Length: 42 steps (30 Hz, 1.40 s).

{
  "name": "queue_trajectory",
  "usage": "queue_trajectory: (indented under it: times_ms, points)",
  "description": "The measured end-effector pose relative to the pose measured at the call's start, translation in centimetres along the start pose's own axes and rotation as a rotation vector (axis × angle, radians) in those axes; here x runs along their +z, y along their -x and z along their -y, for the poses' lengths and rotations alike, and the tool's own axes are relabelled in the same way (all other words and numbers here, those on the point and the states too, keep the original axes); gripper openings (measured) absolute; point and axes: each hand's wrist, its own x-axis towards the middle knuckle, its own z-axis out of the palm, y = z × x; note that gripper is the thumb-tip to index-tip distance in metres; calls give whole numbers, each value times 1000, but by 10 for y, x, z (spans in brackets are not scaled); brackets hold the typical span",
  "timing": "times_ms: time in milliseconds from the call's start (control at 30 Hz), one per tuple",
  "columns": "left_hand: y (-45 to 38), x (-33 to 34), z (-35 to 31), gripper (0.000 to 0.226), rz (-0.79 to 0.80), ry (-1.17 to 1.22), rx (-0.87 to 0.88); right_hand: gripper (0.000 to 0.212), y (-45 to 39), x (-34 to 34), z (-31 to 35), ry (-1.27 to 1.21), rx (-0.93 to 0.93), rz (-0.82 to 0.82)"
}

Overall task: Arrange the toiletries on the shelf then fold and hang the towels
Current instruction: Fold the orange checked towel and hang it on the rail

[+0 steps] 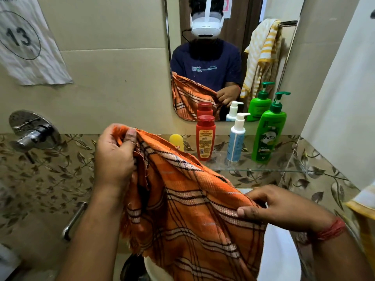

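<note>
I hold the orange checked towel [188, 209] up in front of me, below the mirror [233, 57]. My left hand [114, 157] has a tight grip on its top corner, fingers curled round the bunched cloth; my right hand [282, 207] pinches the other edge lower down (thumb on top). Behind the towel, on the glass shelf [263, 168], stand a red bottle [205, 137], a white pump bottle [236, 138] and a green pump bottle [268, 134], with a yellow bottle [177, 141] partly hidden.
</note>
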Motion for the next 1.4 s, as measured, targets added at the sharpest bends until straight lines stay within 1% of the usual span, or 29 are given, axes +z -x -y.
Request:
queue_trajectory:
  times_ms: [67,133,167,233,300,400,500,533,700,767,833,900,967,1033,1133,1200,1267,1333,1400]
  points:
    - [-3,-1,0,22,-29,45,-7,56,1,-1,-1,38,73,83]
    - [-5,1,-2,25,-93,70,-24,51,1,-2,-2,58,142,174]
    - [-6,2,-4,28,-133,94,-32,48,1,-3,-3,75,181,191]
    - [-8,1,-7,30,-193,127,-38,42,3,-4,-5,158,256,156]
    - [-10,0,-8,30,-229,127,-26,38,5,-7,-8,222,296,96]
    - [-12,-3,-4,29,-274,95,-53,32,8,-15,-7,219,318,-19]
    - [-12,-6,-2,28,-311,74,-86,17,11,-23,-7,260,280,-255]
    - [-12,-7,-3,29,-324,76,-90,15,12,-25,-7,267,258,-345]
    - [-9,-6,-7,30,-354,91,-63,16,23,-32,-8,238,93,-810]
    - [-10,-8,-7,29,-346,74,-72,15,25,-32,-7,169,56,-942]
    - [-9,-10,-6,28,-337,40,-72,14,26,-32,-5,54,27,-1030]
    - [-7,-10,-7,28,-334,20,-69,15,26,-31,-6,6,-2,-1088]
    - [-6,-10,-8,27,-333,26,-83,17,26,-30,-8,36,-34,-1122]
    - [-5,-12,-9,26,-331,16,-89,15,28,-29,-9,82,-75,-1131]
    - [-4,-15,-8,26,-338,-2,-97,5,32,-28,-5,23,-134,-1124]
    - [-2,-16,-7,26,-333,-13,-103,10,35,-26,-2,-25,-153,-1134]
    - [0,-17,-6,25,-327,-28,-107,7,35,-25,-1,-58,-171,-1150]
    - [0,-18,-6,24,-325,-50,-110,24,36,-23,-2,-72,-171,-1164]
    - [1,-20,-6,24,-328,-52,-109,31,37,-22,-2,-79,-167,-1177]
